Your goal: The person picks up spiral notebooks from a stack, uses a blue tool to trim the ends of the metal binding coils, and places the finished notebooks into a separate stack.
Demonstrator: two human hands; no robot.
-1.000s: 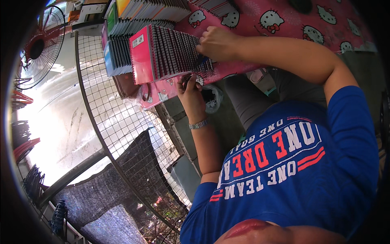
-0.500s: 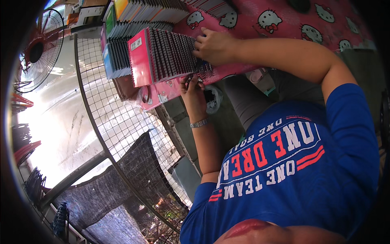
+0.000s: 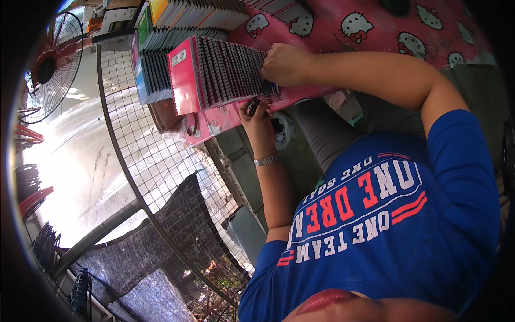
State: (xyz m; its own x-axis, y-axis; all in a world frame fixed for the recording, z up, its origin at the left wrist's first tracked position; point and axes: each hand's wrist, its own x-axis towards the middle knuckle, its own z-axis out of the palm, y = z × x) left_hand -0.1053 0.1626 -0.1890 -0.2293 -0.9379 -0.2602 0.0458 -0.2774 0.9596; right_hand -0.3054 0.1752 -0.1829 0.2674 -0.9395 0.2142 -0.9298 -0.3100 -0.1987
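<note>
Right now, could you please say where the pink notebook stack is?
In the head view, the pink notebook stack is upper left, between blue notebooks and the right hand.

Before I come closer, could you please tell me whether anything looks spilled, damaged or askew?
Nothing plainly stands out: the spiral notebooks sit close together on the pink tablecloth, with no visible spill or damage.

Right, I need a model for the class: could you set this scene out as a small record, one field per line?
Left hand: left hand has a dark thing between its fingers; kind unclear
Left wrist: metallic band
Right hand: right hand, fingers bent, at the right end of the notebook row
Notebook row: spiral notebooks, pink cover at the left end
Beyond: more notebooks, yellow cover showing
Surface: pink cloth, cartoon faces
Far left: fan
</note>
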